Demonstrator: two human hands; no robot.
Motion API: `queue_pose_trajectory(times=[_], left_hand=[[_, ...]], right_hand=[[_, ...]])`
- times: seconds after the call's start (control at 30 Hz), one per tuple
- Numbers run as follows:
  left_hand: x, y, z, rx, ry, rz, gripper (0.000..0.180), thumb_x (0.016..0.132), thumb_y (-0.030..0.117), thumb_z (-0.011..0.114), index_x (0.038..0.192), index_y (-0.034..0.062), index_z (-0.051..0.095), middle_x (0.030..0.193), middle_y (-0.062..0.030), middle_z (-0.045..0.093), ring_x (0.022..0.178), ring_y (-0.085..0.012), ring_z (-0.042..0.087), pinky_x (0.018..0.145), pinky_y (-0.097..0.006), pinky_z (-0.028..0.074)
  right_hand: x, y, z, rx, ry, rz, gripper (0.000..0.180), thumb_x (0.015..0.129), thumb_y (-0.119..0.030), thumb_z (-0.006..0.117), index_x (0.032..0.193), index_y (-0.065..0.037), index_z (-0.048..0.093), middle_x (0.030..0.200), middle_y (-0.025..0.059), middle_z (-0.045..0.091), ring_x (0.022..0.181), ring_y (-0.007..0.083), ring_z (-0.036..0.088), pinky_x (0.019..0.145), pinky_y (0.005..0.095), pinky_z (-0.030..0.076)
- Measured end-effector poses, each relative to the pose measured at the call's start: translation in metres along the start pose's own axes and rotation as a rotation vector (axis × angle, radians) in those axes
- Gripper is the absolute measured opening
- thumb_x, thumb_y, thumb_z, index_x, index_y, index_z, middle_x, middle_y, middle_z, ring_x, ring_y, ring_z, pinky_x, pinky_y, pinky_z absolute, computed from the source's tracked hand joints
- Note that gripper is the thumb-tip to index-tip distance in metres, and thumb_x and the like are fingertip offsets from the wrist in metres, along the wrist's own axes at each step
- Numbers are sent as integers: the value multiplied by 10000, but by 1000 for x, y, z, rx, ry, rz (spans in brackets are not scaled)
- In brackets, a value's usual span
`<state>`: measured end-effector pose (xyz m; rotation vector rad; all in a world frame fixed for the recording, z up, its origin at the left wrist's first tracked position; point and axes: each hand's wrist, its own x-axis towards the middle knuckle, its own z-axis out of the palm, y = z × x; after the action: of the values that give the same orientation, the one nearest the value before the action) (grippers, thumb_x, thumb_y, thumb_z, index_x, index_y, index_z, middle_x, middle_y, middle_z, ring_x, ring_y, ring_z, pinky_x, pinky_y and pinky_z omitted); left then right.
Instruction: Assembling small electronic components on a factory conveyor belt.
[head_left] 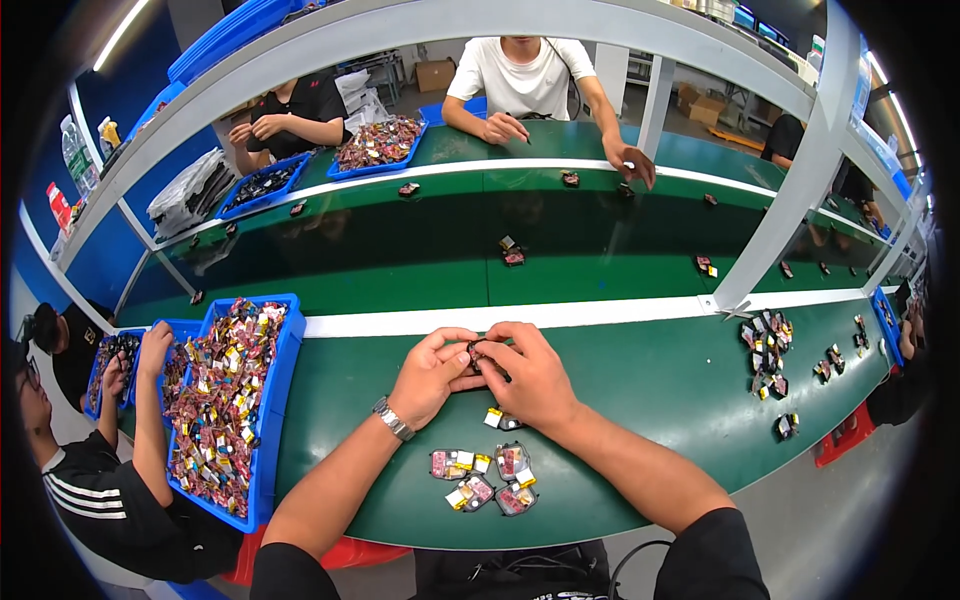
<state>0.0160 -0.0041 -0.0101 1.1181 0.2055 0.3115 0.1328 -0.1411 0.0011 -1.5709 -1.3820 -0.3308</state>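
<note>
A long green workbench (620, 410) ran beneath a pale metal frame (785, 200), with a green belt (390, 265) beyond a white rail (400, 326) and a person in a white shirt (522, 85) at its far side. On the left stood a blue tray (273, 420) heaped with small circuit parts (222, 400).

The small dark piece (474, 354) was up between both hands, over the bench near the rail. The left hand (428, 378), with a metal watch (393, 418) at its wrist, gripped it between thumb and fingers; the right hand (530, 375) pinched it from the other side. The fingers hid most of its shape.

Just below the hands lay several dark-rimmed units (512, 461) with reddish insides and white and yellow tabs. If the held piece was of their kind, it would be light, its rim stiff and probably rather smooth, its insides more fragile. The outer rim looked the safest hold, with fingertips kept off the tabs and only light pressure.
</note>
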Motion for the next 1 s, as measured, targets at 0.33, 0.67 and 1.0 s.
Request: queue_pose_trajectory(times=[0.33,0.67,1.0], left_hand=[[-1,2,3,46,22,-25,237,986,20,494,1221,-4,483,1160,-144,627,1071,-206,641,909,-363,585],[-1,-4,10,207,178,43,198,960,52,560,1146,-10,534,1012,-109,673,880,-142,670,706,-287,611],[0,-6,9,378,184,77,249,972,50,541,1205,-33,513,1097,-131,660,934,-152,661,684,-273,603]], right_hand=[[0,-1,4,-59,16,-7,180,743,-3,745,911,-41,693,967,74,608,840,237,619,692,346,530],[-3,0,4,103,-7,109,183,791,8,700,971,-22,680,1002,99,624,803,208,647,677,300,541],[6,13,4,404,-125,433,165,837,8,675,1001,24,691,995,98,656,824,147,672,693,255,572]])
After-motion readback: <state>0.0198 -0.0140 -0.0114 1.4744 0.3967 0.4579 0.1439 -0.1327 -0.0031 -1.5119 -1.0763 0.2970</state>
